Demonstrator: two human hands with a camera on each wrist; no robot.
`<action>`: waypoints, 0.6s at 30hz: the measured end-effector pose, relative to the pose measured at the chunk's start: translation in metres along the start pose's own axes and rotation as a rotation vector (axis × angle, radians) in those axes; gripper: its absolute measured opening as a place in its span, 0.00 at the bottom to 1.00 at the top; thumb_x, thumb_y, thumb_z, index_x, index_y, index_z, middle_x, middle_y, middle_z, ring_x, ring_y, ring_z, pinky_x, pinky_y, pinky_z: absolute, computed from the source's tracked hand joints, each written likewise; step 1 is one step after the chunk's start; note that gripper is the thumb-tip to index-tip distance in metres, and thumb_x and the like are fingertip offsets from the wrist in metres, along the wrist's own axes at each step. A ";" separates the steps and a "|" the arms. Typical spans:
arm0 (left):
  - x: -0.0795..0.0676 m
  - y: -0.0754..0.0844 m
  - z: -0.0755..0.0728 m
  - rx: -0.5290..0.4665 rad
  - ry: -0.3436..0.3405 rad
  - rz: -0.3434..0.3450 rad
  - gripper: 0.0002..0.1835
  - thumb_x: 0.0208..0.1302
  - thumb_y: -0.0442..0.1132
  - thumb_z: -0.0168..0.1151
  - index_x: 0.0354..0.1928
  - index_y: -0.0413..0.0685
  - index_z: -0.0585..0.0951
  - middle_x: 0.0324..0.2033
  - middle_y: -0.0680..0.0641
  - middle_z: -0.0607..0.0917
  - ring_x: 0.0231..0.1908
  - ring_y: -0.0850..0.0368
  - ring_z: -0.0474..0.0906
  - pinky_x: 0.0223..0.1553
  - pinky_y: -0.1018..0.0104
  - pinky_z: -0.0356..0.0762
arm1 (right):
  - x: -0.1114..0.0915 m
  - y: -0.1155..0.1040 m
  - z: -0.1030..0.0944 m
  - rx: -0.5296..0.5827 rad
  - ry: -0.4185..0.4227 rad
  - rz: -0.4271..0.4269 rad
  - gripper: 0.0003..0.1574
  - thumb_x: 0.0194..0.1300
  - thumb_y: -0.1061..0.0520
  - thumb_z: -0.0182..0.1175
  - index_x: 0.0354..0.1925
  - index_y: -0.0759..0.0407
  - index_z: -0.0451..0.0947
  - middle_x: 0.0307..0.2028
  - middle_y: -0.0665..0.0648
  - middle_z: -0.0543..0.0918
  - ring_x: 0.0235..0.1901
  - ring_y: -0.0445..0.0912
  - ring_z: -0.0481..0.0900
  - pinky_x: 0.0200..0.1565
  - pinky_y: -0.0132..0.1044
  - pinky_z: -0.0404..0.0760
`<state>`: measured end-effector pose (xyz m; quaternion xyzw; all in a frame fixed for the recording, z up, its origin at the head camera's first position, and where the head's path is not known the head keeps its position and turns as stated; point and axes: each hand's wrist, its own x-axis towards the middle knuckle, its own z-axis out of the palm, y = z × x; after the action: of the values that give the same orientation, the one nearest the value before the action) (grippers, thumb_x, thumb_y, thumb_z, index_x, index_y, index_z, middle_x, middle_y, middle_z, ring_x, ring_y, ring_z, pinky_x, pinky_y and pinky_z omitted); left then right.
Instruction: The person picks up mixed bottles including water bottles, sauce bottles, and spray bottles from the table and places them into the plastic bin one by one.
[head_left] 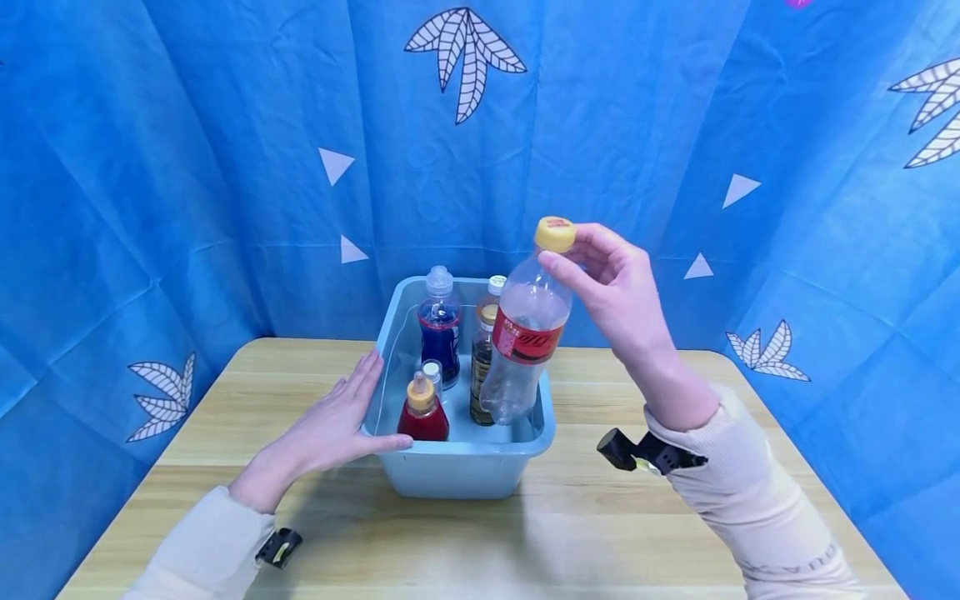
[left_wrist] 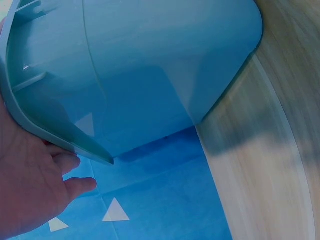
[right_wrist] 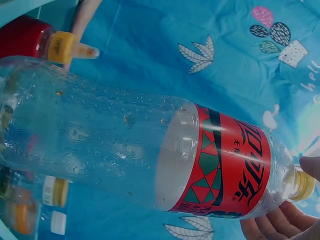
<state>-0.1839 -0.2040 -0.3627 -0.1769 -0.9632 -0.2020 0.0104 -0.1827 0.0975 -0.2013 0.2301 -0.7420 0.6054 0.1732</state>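
My right hand (head_left: 622, 292) pinches a clear plastic soda bottle (head_left: 528, 333) by its neck, just below the yellow cap. The bottle has a red label and hangs slightly tilted over the right side of a light blue plastic basin (head_left: 465, 475). In the right wrist view the soda bottle (right_wrist: 125, 140) looks drained, with droplets on its inner wall. My left hand (head_left: 330, 425) rests on the basin's left rim near the front corner, fingers extended and thumb along the front edge. From the left wrist view, the hand (left_wrist: 30, 185) lies against the rim and the basin's outer wall (left_wrist: 150, 65).
Inside the basin stand a dark blue bottle (head_left: 440, 333), a red squeeze bottle (head_left: 424, 421) with a yellow top, a small white-capped bottle (head_left: 432, 372) and a dark bottle (head_left: 482, 367). Another white-capped bottle (head_left: 496, 287) is behind. A wooden table (head_left: 622, 517) carries the basin; blue curtains (head_left: 637, 125) surround it.
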 end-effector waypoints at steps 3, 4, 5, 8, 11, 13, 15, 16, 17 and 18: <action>-0.001 0.000 0.000 -0.003 -0.002 -0.002 0.61 0.41 0.73 0.54 0.68 0.43 0.40 0.68 0.44 0.40 0.66 0.45 0.38 0.60 0.43 0.44 | 0.000 0.009 0.003 0.007 -0.006 0.004 0.21 0.57 0.56 0.60 0.48 0.63 0.73 0.45 0.56 0.78 0.44 0.46 0.75 0.48 0.39 0.72; -0.001 0.000 0.000 -0.001 -0.004 -0.005 0.61 0.41 0.74 0.53 0.68 0.44 0.40 0.68 0.45 0.40 0.66 0.45 0.38 0.60 0.43 0.44 | 0.000 0.011 0.004 0.009 -0.007 0.003 0.21 0.57 0.56 0.60 0.48 0.63 0.73 0.45 0.56 0.78 0.44 0.46 0.75 0.47 0.39 0.72; -0.001 0.000 0.000 0.000 -0.005 -0.006 0.61 0.41 0.74 0.53 0.68 0.44 0.40 0.68 0.45 0.40 0.66 0.45 0.38 0.60 0.43 0.44 | 0.000 0.014 0.005 0.012 -0.008 0.003 0.21 0.57 0.56 0.61 0.48 0.63 0.73 0.44 0.56 0.78 0.44 0.46 0.75 0.47 0.39 0.72; -0.001 0.000 0.000 -0.002 -0.008 -0.005 0.61 0.41 0.74 0.53 0.68 0.44 0.40 0.68 0.44 0.40 0.66 0.45 0.38 0.60 0.43 0.44 | -0.001 0.023 0.007 0.018 -0.017 0.004 0.21 0.57 0.56 0.61 0.47 0.64 0.74 0.43 0.56 0.79 0.43 0.47 0.75 0.46 0.39 0.73; -0.001 0.001 0.000 -0.004 -0.008 -0.006 0.61 0.42 0.73 0.54 0.68 0.43 0.40 0.68 0.44 0.40 0.66 0.45 0.37 0.60 0.43 0.44 | -0.003 0.032 0.010 0.012 -0.026 0.016 0.21 0.57 0.56 0.61 0.47 0.64 0.74 0.42 0.56 0.79 0.43 0.46 0.75 0.46 0.39 0.73; -0.001 0.001 -0.001 -0.004 -0.006 -0.007 0.61 0.42 0.73 0.54 0.68 0.43 0.40 0.68 0.44 0.40 0.66 0.46 0.37 0.60 0.43 0.44 | -0.004 0.039 0.011 0.011 -0.030 0.030 0.21 0.56 0.56 0.61 0.47 0.63 0.74 0.42 0.56 0.79 0.42 0.46 0.75 0.46 0.39 0.73; -0.001 0.001 0.000 -0.002 -0.004 -0.006 0.61 0.41 0.73 0.54 0.68 0.43 0.41 0.68 0.44 0.40 0.66 0.45 0.37 0.60 0.43 0.44 | -0.006 0.045 0.013 0.013 -0.032 0.043 0.20 0.56 0.56 0.61 0.47 0.63 0.74 0.42 0.56 0.79 0.42 0.46 0.76 0.46 0.39 0.73; -0.001 0.001 0.000 0.000 -0.003 -0.006 0.61 0.41 0.73 0.54 0.68 0.43 0.41 0.68 0.44 0.40 0.66 0.45 0.37 0.60 0.43 0.44 | -0.006 0.048 0.014 0.023 -0.034 0.048 0.20 0.56 0.57 0.61 0.47 0.63 0.74 0.42 0.56 0.79 0.42 0.46 0.76 0.47 0.39 0.73; -0.001 0.001 0.000 0.000 -0.003 -0.007 0.61 0.42 0.73 0.54 0.68 0.43 0.41 0.68 0.44 0.40 0.66 0.45 0.37 0.60 0.43 0.44 | -0.007 0.051 0.015 0.028 -0.037 0.053 0.20 0.56 0.57 0.62 0.47 0.63 0.74 0.42 0.56 0.79 0.42 0.46 0.76 0.47 0.39 0.73; 0.000 0.001 0.000 0.003 -0.003 -0.006 0.61 0.42 0.73 0.54 0.68 0.43 0.41 0.68 0.44 0.40 0.66 0.45 0.37 0.60 0.43 0.44 | -0.008 0.053 0.016 0.030 -0.038 0.058 0.20 0.56 0.57 0.62 0.47 0.63 0.74 0.42 0.56 0.79 0.42 0.46 0.76 0.46 0.39 0.74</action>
<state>-0.1831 -0.2034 -0.3624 -0.1743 -0.9640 -0.2005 0.0084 -0.2054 0.0919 -0.2524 0.2227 -0.7423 0.6167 0.1380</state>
